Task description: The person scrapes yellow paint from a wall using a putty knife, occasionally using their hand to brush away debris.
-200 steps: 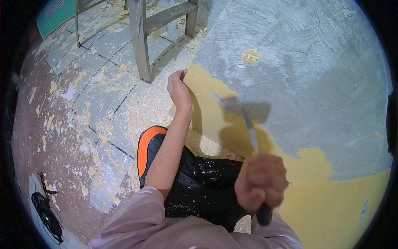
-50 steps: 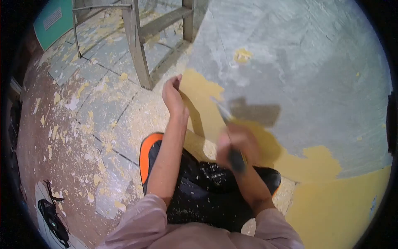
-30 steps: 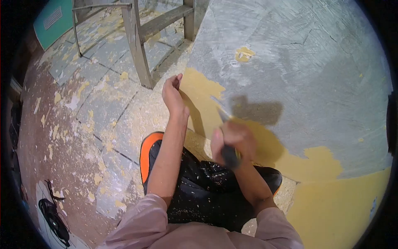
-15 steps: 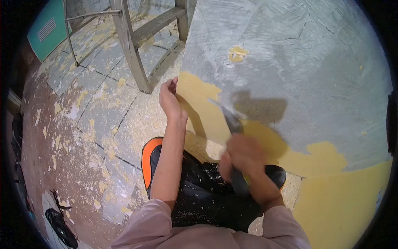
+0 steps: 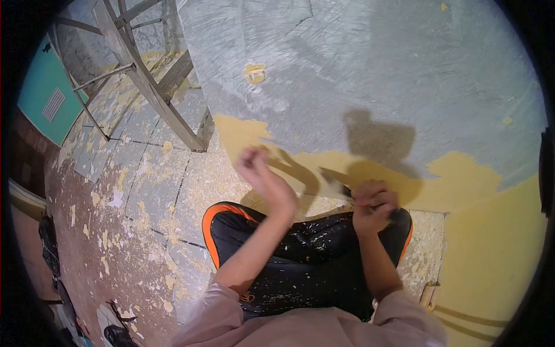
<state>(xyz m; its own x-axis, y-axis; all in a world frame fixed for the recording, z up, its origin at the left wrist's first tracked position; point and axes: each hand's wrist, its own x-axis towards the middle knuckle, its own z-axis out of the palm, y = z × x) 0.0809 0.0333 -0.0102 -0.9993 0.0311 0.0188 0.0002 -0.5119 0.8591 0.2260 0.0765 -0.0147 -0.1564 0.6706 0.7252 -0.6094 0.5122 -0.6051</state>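
Observation:
My right hand (image 5: 374,205) is wrapped round the dark handle of a scraper (image 5: 338,184), above my right knee. Its blade points up and left, close before the strip of yellow paint (image 5: 289,162) along the foot of the wall. My left hand (image 5: 266,179), somewhat smeared by motion, is raised in front of the paint's left end, its fingers loosely bent and nothing seen in them. Above the ragged paint edge, the wall (image 5: 324,87) is bare grey and scratched, with a small yellow patch (image 5: 254,73) left on it.
Paint flakes litter the floor (image 5: 150,185) at left. A wooden ladder-like frame (image 5: 156,98) stands beside the wall's left edge. A green panel (image 5: 43,95) is behind it. My crossed legs (image 5: 312,260) are close to the wall, and a yellow wall (image 5: 485,260) rises at right.
The view has shifted right. My right hand and the scraper have drawn back from the paint edge, the blade now lower. My left hand has moved from the wall's left edge toward the middle.

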